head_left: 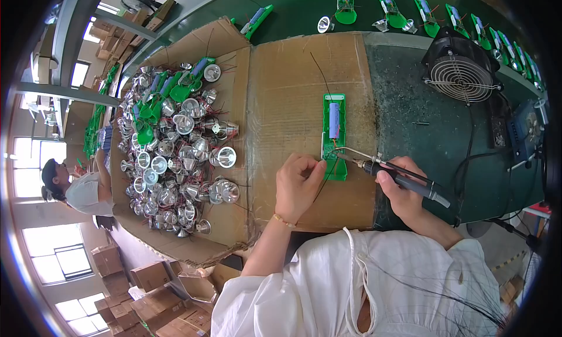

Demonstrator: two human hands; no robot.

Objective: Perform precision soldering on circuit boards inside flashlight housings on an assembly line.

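Note:
A green plastic housing (342,170) lies upright on the cardboard sheet before me, with a blue cylindrical battery (334,120) in it. Thin wires run from the battery's lower end, and a dark wire (319,72) sticks out past the far end. My right hand (403,188) is closed around a soldering iron (415,189); its tip and a thin metal feed tube reach the small board below the battery. Close by on the left, my left hand (300,185) pinches at the housing's edge. What its fingertips hold, if anything, is hidden.
A cardboard box (243,132) full of silver lamp reflectors (183,124) stands at the left. Several green housings with batteries (345,12) line the far shelf. A black fan (459,79) and a blue soldering station (525,132) stand right. A person (88,191) works far left.

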